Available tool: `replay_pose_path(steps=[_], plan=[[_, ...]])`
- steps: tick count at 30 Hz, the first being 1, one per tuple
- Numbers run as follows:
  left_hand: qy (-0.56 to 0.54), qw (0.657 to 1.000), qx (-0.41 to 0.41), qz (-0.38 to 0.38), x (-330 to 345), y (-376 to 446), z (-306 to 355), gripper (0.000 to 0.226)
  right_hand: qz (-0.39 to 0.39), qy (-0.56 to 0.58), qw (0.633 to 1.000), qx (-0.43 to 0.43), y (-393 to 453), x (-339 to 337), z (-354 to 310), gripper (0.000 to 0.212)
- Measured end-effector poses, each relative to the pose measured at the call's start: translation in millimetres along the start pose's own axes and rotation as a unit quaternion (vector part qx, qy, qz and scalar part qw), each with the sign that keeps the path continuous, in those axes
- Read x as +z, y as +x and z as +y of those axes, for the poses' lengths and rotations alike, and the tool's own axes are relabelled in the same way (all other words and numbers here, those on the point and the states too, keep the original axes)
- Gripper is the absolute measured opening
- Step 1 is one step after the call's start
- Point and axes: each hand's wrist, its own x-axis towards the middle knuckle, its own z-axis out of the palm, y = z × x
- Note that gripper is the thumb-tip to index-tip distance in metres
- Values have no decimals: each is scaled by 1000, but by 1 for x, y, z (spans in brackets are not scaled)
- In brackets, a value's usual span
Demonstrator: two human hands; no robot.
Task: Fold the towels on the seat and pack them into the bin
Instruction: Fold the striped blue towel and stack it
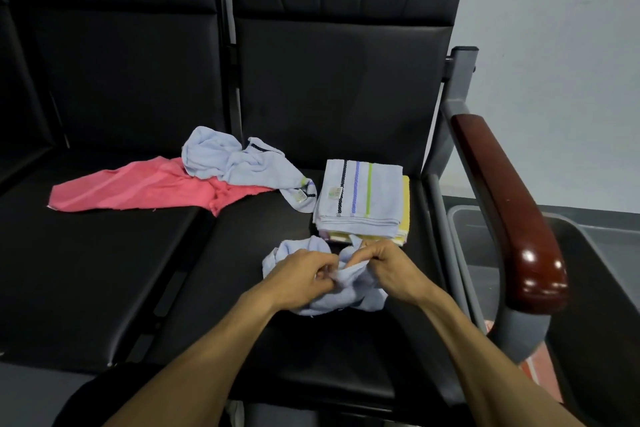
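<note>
A crumpled pale blue towel (pixel 341 298) lies on the right black seat (pixel 304 350) near its front. My left hand (pixel 301 274) and my right hand (pixel 388 267) both pinch its upper edge, close together. Behind them stands a stack of folded towels (pixel 360 198), a striped pale blue one on top of yellow ones. Another crumpled pale blue towel (pixel 239 163) sits across the gap between the seats, lying partly on a spread pink towel (pixel 138 187). The grey bin (pixel 588 253) stands on the floor to the right, beyond the armrest.
A glossy brown armrest (pixel 512 204) on a grey metal frame separates the right seat from the bin. A second black seat (pixel 86 270) lies to the left. Tall black backrests rise behind both seats, and a pale wall stands at the right.
</note>
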Motion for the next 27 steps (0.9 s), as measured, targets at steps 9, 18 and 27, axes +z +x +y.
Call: replay_pose_path(steps=[9, 18, 27], plan=[[-246, 929, 30, 276, -34, 8, 20, 10, 70, 5, 997, 26, 7, 3, -11, 8], [-129, 984, 44, 112, -58, 9, 1, 23, 237, 7, 970, -60, 26, -13, -31, 35], [-154, 886, -83, 429, -82, 11, -26, 30, 299, -237, 922, 70, 29, -42, 3, 25]])
